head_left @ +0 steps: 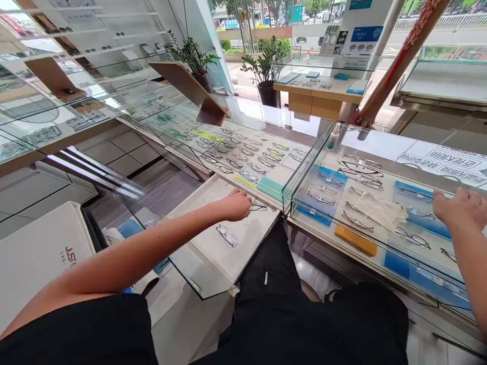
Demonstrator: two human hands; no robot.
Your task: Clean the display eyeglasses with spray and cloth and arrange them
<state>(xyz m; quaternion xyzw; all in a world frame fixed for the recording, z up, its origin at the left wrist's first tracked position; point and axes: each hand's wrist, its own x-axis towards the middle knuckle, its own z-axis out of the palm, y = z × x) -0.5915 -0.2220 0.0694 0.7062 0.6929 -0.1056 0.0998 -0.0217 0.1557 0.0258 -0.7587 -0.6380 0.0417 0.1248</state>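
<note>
My left hand (236, 205) reaches over a pulled-out white display tray (213, 243), fingers curled around a thin dark pair of glasses (258, 207) at the tray's far edge. A second clear-framed pair of glasses (227, 235) lies on the tray nearer me. My right hand (460, 207) rests on the glass top of the right showcase (380, 152), fingers bent down on the glass, holding nothing I can see. Under that glass lie several glasses on blue pads, a white cloth (380, 210) and an orange block (355, 240).
A long glass showcase (243, 152) full of glasses runs away to the left. A small spray bottle (334, 137) stands on the right counter. Potted plants (266, 76) stand by the window. A white box (41, 248) sits at my lower left. My dark-trousered legs fill the foreground.
</note>
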